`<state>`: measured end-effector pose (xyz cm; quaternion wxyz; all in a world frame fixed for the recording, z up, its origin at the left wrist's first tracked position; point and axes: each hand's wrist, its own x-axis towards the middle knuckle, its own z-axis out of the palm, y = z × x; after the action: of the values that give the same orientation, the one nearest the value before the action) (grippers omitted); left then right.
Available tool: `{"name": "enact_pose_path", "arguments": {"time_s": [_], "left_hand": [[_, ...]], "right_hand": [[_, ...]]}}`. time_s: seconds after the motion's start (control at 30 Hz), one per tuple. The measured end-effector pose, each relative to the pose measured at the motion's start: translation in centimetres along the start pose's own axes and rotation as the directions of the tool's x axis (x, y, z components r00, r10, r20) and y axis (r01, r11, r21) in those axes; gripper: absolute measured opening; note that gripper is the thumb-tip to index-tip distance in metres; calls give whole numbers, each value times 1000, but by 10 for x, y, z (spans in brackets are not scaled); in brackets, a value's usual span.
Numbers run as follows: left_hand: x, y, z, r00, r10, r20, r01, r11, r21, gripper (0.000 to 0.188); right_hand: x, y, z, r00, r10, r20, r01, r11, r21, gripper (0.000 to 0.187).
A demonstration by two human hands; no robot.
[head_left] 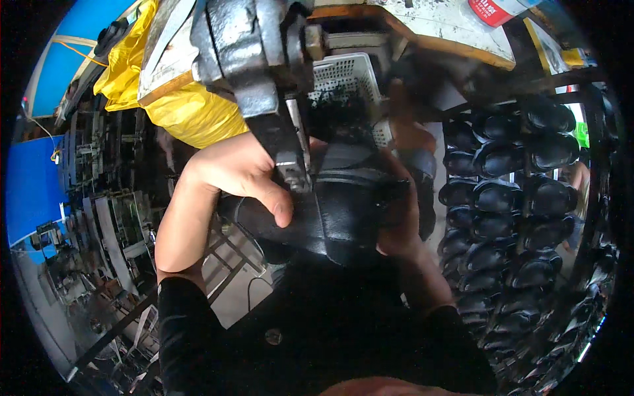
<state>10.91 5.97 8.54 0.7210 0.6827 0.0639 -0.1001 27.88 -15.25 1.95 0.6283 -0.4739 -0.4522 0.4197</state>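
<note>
A black shoe (284, 221) lies under the worn metal head (247, 56) of a machine, close in front of my body. The machine's narrow lower end (294, 171) comes down at the shoe's upper surface; whether it touches cannot be made out. From the left, my left hand (244, 175) grips the shoe, thumb stretched over its top, the other fingers mostly hidden behind the machine arm. My right hand (401, 214) is wrapped round the shoe's right side, partly in shadow, its fingers largely out of sight beneath it.
Behind the shoe stands a white perforated basket (360, 66) with dark scraps in it. A yellow plastic bag (191, 115) hangs by the worktable (436, 26), which carries a red and white tub (492, 10). Rows of black shoes (498, 158) fill a rack at right.
</note>
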Motion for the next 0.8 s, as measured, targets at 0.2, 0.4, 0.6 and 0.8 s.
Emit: {"name": "enact_pose_path", "arguments": {"time_s": [0.2,0.4,0.6,0.8], "left_hand": [[-6,-3,-2,996,53,-65,-41,984,173,70],[-15,-11,-2,988,-104,-113,111,992,57,64],[-20,-46,-2,989,-44,-139,22,987,-156,75],[-28,-71,2,971,-88,-220,40,976,-216,95]], "right_hand": [[7,7,2,995,-76,60,79,995,-59,95],[14,-6,6,991,-67,112,84,984,-157,97],[18,-9,6,989,-65,133,100,957,-272,97],[27,-16,7,978,-68,199,134,930,-342,94]]}}
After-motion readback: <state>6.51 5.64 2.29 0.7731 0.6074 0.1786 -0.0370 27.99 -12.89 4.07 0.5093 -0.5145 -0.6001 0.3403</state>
